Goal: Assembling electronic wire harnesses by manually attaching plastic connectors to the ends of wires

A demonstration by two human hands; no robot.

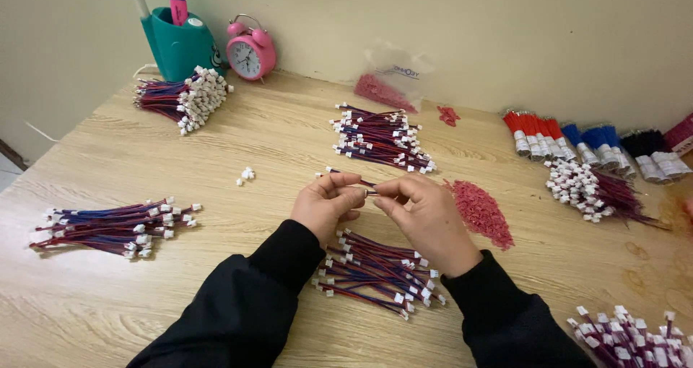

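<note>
My left hand (325,205) and my right hand (426,220) meet above the middle of the wooden table (238,144), both pinching one thin red-and-blue wire lead (361,184) between thumbs and fingers. Its far end with a small white connector sticks out to the left of my left hand. Both arms wear black sleeves. Under my wrists lies a loose pile of similar leads with white connectors (379,270). Another pile of leads (381,138) lies just beyond my hands. A heap of small pink-red pieces (482,213) sits right beside my right hand.
More lead bundles lie at the left (115,227), back left (184,97), right (595,187) and bottom right corner (635,335). Red, blue and black wire bunches (592,144) line the back right. A teal pen holder (180,43), pink alarm clock (249,50) and clear bag (390,79) stand by the wall.
</note>
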